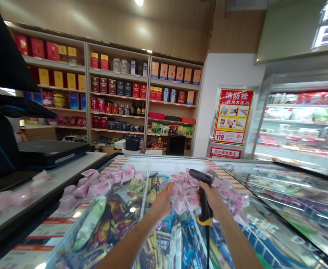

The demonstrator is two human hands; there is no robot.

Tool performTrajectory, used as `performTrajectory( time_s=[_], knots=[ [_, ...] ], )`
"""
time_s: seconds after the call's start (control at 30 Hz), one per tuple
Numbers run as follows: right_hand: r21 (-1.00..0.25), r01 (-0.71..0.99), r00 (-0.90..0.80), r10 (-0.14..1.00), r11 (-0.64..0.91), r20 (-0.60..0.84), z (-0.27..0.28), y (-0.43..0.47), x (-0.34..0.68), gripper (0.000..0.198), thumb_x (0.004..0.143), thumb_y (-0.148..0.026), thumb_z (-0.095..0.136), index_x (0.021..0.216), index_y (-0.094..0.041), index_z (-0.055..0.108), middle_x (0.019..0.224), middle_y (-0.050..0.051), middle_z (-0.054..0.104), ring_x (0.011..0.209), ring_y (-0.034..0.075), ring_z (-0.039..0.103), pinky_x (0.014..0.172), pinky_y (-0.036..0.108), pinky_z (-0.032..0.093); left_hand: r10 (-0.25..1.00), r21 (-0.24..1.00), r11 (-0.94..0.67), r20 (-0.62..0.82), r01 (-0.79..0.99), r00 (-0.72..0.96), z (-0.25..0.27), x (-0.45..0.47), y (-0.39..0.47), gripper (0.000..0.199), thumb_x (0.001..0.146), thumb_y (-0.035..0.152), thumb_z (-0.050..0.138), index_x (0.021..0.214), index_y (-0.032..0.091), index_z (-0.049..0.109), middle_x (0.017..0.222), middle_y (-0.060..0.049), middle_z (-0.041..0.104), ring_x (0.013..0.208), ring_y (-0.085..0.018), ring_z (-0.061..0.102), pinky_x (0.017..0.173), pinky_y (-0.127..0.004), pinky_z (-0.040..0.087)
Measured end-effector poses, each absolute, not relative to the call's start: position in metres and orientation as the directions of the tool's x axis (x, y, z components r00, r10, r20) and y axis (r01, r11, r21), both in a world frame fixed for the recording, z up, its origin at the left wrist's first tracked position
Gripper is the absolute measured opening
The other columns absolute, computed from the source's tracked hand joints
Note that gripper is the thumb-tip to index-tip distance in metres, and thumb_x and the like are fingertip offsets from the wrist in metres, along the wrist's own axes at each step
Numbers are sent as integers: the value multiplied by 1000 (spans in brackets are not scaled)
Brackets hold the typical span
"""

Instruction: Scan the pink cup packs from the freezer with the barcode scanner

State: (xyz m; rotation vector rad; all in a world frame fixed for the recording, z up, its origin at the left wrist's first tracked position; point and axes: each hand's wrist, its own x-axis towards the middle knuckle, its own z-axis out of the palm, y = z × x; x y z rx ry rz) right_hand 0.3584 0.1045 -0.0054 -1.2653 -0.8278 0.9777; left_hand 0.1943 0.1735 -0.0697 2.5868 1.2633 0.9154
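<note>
1. The right arm reaches forward from the freezer's (158,163) near edge, wrist raised; the right hand (214,201) is wrapped around the handle of a black scanner (205,204), gripping it firmly.
2. The scanner is upright above the freezer's far half, right of its middle, head pointing left; its yellow-trimmed base faces down, and a cable (208,243) runs toward the near edge.
3. The left arm slants in from the near edge, the left hand (163,201) turned up beside the pink cups (180,205); whether it grasps one, I cannot tell.
4. Pink cups are strewn from the freezer's left edge across its far half to the right, several bearing barcode labels too small to read.
5. A red-and-yellow poster (232,116) on the wall reads "消防栓 使用方法" and "119"; the red sign (225,152) below reads "灭火器放置点".
6. Writing on the bags (119,220) inside the freezer is too blurred to read.
</note>
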Motion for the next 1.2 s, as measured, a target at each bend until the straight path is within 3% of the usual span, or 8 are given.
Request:
performTrajectory(
  time_s=[0.13,0.27,0.33,0.47,0.57,0.93,1.2],
  knots=[
    [-992,-129,363,931,3,-44,-6,102,361,27,65,-41,54,57,-15,49,39,-2,50,31,8,44,32,21,37,761,321,-614,484,721,433,-59,166,194,72,55,-1,44,122,20,33,134,-4,30,123,-15,26,101,-28,23],
    [-990,-139,354,934,10,-40,-6,101,357,27,66,-41,53,61,-14,51,42,-1,52,34,9,46,33,21,39,847,373,-375,509,848,151,-48,131,232,57,66,1,39,122,6,29,131,-18,27,123,-23,22,100,-37,22],
    [-990,-141,349,936,12,-38,-8,102,355,27,67,-41,53,64,-14,51,43,-1,52,36,9,47,34,21,39,874,402,-264,484,876,42,-48,120,250,48,73,7,40,120,4,32,127,-20,33,120,-25,28,97,-40,26],
    [-994,-112,313,949,7,-29,-12,103,353,30,68,-43,51,60,-14,50,41,-1,51,34,9,46,33,21,38,917,426,-138,396,894,-47,-55,109,272,33,79,28,45,109,14,45,110,-8,51,98,-19,50,82,-41,40],
    [-997,-81,306,951,-15,-39,-12,103,353,33,69,-45,49,56,-14,50,38,-1,49,31,8,44,33,21,38,934,424,-70,345,903,-89,-57,106,277,29,79,32,45,102,15,50,102,-6,54,90,-17,53,77,-38,43],
    [-987,-161,287,955,-28,-74,-12,102,341,29,67,-42,51,58,-15,49,41,-2,50,32,8,44,31,21,37,971,399,-89,239,913,-10,-50,103,273,33,78,31,46,108,16,47,104,-6,54,88,-16,54,74,-37,45],
    [-941,-307,45,986,-141,-162,-15,96,318,34,67,-46,49,69,-13,55,48,0,56,33,8,45,32,20,37,981,376,-92,193,922,20,-55,94,252,29,78,30,46,103,15,50,101,-5,55,86,-15,55,73,-36,46]
  ],
)
